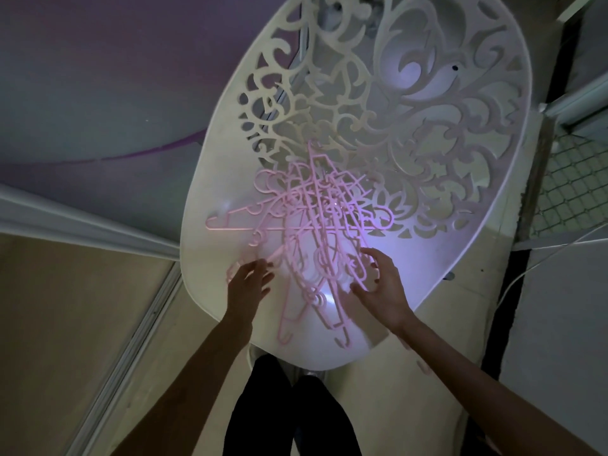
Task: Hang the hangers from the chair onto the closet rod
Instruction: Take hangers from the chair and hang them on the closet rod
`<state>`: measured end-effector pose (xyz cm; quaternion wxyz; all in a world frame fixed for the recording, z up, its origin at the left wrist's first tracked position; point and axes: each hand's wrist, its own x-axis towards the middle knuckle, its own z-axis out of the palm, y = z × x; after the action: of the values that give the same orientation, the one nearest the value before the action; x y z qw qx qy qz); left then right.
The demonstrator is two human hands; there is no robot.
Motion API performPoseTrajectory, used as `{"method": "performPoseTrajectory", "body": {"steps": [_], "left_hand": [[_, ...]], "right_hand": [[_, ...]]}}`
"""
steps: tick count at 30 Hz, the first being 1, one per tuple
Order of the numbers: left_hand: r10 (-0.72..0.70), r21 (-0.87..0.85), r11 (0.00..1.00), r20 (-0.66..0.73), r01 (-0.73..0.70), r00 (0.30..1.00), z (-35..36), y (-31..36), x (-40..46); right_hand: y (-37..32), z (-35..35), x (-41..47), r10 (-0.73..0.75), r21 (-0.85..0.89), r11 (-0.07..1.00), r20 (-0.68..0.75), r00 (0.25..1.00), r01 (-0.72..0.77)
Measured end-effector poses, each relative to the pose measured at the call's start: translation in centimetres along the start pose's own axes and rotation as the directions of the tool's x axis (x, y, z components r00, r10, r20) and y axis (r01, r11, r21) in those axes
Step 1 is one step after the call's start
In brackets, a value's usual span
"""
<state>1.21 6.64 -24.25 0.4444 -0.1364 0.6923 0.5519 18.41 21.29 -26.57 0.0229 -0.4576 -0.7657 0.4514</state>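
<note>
Pink plastic hangers (306,222), thin and hooked, heaped in a crossed tangle on the seat of the white plastic chair (210,179), just below its scroll-cut openwork back. Hooks and shoulders interlocked in the pile, so likely to drag neighbours along if pulled singly. Left hand (248,281) laid at the near left edge of the heap, fingers straight and slack, touching the ends of the hangers, gripping nothing. Right hand (381,286) at the near right edge, fingers spread and slightly bent over the outer hangers, also with nothing clasped. Both placed either side, probably to gather or sort the tangle before lifting. Closet rod out of view. Dark trouser legs (289,406) below the seat edge; pale floor (65,307) at left.
</note>
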Motion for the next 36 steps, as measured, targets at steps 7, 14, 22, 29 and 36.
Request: {"method": "performPoseTrajectory", "body": {"steps": [7,14,22,29,36], "left_hand": [[0.153,0.1,0.979,0.209,-0.177,0.966,-0.3,5.6,-6.2],[0.154,0.073,0.982,0.24,-0.176,0.958,-4.4,9.9,-15.9],[0.14,-0.127,0.985,0.183,-0.118,0.973,-13.0,11.8,-24.6],[0.177,0.039,0.983,0.055,-0.179,0.983,-23.3,12.0,-33.4],[0.268,0.036,0.963,-0.262,-0.268,0.927,-34.5,13.0,-41.8]], "right_hand": [[-3.9,-4.4,-3.4,0.056,0.122,0.99,0.1,0.993,-0.068],[-10.8,-10.4,-7.6,0.153,0.056,0.982,0.34,0.928,-0.183],[-19.1,-10.6,-13.4,0.183,-0.117,0.983,0.59,0.786,-0.141],[-28.7,-5.5,-19.7,0.158,-0.182,0.983,0.735,0.659,-0.033],[-38.6,0.1,-28.8,-0.06,-0.052,0.985,0.786,0.616,0.162]]}}
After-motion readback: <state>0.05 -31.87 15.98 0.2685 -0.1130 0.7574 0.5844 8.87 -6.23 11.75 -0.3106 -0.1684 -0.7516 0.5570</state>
